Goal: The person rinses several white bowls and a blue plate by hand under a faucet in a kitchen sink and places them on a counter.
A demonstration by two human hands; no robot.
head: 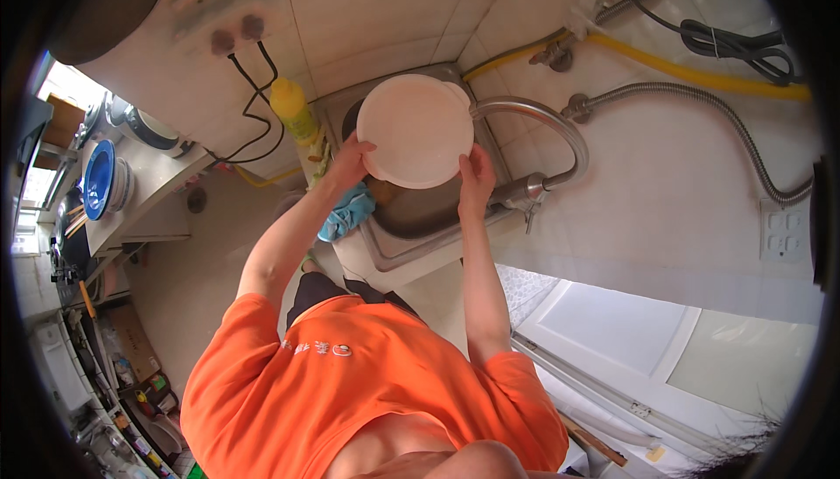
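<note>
A round white basin (417, 131) is held up over a stainless steel sink (420, 223), hiding much of the bowl. Gripping its lower left rim is my left hand (352, 163), the thumb lying over the edge. On its lower right rim my right hand (477, 177) has hold, close to the faucet body. The curved metal faucet (571, 131) reaches in from the right, its spout end beside the basin's right rim. Part of a dark round thing (352, 121) shows behind the basin's left side; what it is I cannot tell.
A light blue cloth (348, 213) lies on the sink's left ledge, and a yellow bottle (293, 111) stands further back. Black cables hang from plugs (236, 34) on the wall. Blue-rimmed bowls (100, 179) stand on the far-left counter. A metal hose (695, 95) crosses the right wall.
</note>
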